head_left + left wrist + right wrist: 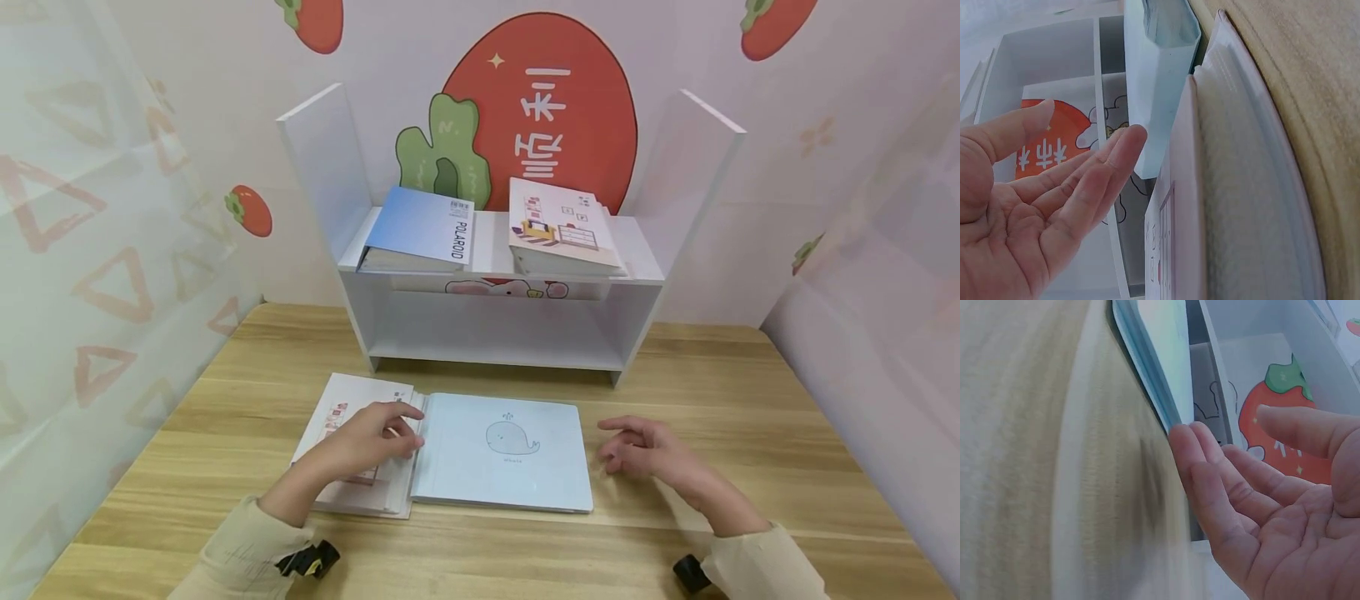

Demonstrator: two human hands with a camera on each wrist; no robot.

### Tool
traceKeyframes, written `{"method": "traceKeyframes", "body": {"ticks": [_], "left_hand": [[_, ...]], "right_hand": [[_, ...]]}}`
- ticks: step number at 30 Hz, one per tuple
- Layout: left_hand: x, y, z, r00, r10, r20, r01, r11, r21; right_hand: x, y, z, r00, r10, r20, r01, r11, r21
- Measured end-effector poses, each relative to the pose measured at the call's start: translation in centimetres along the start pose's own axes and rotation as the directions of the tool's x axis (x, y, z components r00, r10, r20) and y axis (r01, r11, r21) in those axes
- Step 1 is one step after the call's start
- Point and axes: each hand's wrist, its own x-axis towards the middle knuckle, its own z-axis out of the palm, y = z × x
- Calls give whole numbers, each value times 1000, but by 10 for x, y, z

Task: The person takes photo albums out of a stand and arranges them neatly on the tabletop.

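Observation:
A pale blue album (pixel 502 454) with a whale drawing on its cover lies flat on the table. At its left lies a white album (pixel 375 496) with small printed pictures, partly hidden under my left hand (pixel 375 437). That hand hovers over the white album, fingers loosely bent toward the blue one's left edge and nothing in them. In the left wrist view, the white album's page edges (pixel 1241 181) show beside the fingers. Just off the blue album's right edge is my right hand (pixel 648 450), holding nothing, fingers relaxed; in the right wrist view its fingertips come close to the album's corner (pixel 1169 415).
Behind the albums stands a white two-tier shelf (pixel 495 333). Its upper board carries a blue album marked POLAROID (pixel 420 225) on the left and another white illustrated album (pixel 562 225) on the right. Printed wall sheets (pixel 127 250) enclose the wooden table (pixel 187 467) on three sides.

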Motion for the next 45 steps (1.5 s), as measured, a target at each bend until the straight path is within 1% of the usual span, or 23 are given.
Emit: {"method": "traceKeyframes", "body": {"ticks": [2, 5, 7, 9, 12, 15, 19, 21, 25, 28, 29, 31, 33, 34, 36, 39, 43, 45], "left_hand": [[1, 0, -1, 999, 31, -9, -31, 999, 17], [2, 1, -1, 995, 99, -24, -98, 994, 46], [3, 3, -1, 990, 139, -29, -138, 989, 53], [4, 5, 0, 984, 174, -38, -172, 984, 51], [7, 9, 0, 977, 200, -68, -197, 979, 49], [11, 14, 0, 973, 200, -117, -199, 980, 18], [17, 23, -2, 957, 216, -192, -226, 974, -33], [21, 27, -3, 945, 229, -235, -247, 968, -47], [26, 36, -5, 911, 254, -326, -284, 958, -48], [30, 45, -6, 887, 267, -377, -309, 950, -54], [32, 48, -7, 880, 273, -388, -319, 946, -58], [35, 54, -6, 866, 291, -408, -344, 937, -61], [39, 60, -6, 847, 314, -429, -375, 925, -62], [41, 63, -5, 835, 326, -443, -389, 920, -57], [44, 68, -4, 808, 345, -478, -416, 908, -49], [50, 74, -3, 760, 367, -536, -461, 886, -47], [59, 81, -3, 692, 408, -595, -530, 848, -34], [64, 85, -4, 662, 431, -613, -558, 830, -18]], "right_hand": [[0, -4, 0, 999, -15, -39, 15, 1000, -9], [0, -8, -2, 992, -59, -110, 54, 997, -47], [0, -10, -3, 984, -87, -159, 77, 995, -64], [1, -11, -4, 970, -122, -211, 109, 991, -76], [2, -16, -4, 941, -178, -287, 160, 984, -83], [3, -21, -3, 909, -212, -359, 193, 977, -86], [5, -28, -3, 864, -251, -437, 251, 966, -59], [6, -32, -3, 838, -275, -471, 294, 955, -34], [11, -41, -3, 786, -314, -532, 356, 934, -25], [15, -48, -2, 744, -337, -577, 395, 918, -27], [16, -50, -1, 727, -342, -595, 414, 910, -18], [18, -56, 0, 687, -351, -636, 453, 891, -2], [21, -62, 1, 645, -353, -678, 486, 874, 7], [22, -65, 1, 627, -352, -695, 496, 869, 7], [25, -70, 2, 597, -351, -722, 508, 861, 1], [28, -77, 2, 560, -364, -744, 534, 845, -12], [33, -84, 0, 502, -413, -760, 597, 801, -41], [35, -87, -1, 478, -434, -764, 619, 783, -57]]}}
